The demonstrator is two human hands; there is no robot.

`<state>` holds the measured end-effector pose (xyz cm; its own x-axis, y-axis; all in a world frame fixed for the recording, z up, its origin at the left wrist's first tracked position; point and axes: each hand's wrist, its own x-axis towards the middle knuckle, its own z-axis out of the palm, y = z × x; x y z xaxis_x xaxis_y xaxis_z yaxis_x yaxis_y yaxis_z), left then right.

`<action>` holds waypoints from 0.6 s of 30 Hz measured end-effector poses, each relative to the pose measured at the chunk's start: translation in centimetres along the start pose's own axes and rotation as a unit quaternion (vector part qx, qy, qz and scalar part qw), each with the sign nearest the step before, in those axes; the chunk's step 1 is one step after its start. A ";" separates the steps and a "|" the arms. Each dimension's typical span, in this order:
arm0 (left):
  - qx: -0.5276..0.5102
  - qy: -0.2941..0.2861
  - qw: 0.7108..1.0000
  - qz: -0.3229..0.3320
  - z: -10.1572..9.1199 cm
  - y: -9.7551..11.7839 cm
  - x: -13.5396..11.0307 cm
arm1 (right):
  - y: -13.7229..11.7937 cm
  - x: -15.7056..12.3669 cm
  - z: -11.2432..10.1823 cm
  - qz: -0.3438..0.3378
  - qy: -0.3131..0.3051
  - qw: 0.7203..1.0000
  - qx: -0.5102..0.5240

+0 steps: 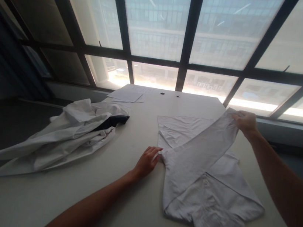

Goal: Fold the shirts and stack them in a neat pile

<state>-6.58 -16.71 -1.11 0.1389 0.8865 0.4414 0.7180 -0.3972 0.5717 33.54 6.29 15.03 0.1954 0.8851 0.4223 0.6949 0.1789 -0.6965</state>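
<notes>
A white shirt (203, 187) lies spread on the pale table (138, 126), right of centre. My right hand (246, 123) is closed on the end of one sleeve (205, 150) and holds it lifted across the shirt's body. At the shirt's left edge, near the shoulder, my left hand (147, 161) rests with its fingers curled on the fabric; whether it pinches the cloth or only presses it is unclear.
A crumpled heap of white garments (68, 132) with a dark piece (113, 121) in it lies at the table's left. Sheets of paper (127, 94) sit at the far edge, by two small holes (162, 93). Large windows stand behind the table.
</notes>
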 end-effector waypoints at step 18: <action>-0.037 -0.050 0.994 -0.085 0.1 -2.1 2.1 | 8.9 1.9 3.6 0.073 -0.034 0.997 0.008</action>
<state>-7.70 -14.03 -1.44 0.0902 0.9598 0.2657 0.6853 -0.2534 0.6828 37.60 11.06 7.53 0.2463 0.9292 0.2755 0.6515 0.0517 -0.7568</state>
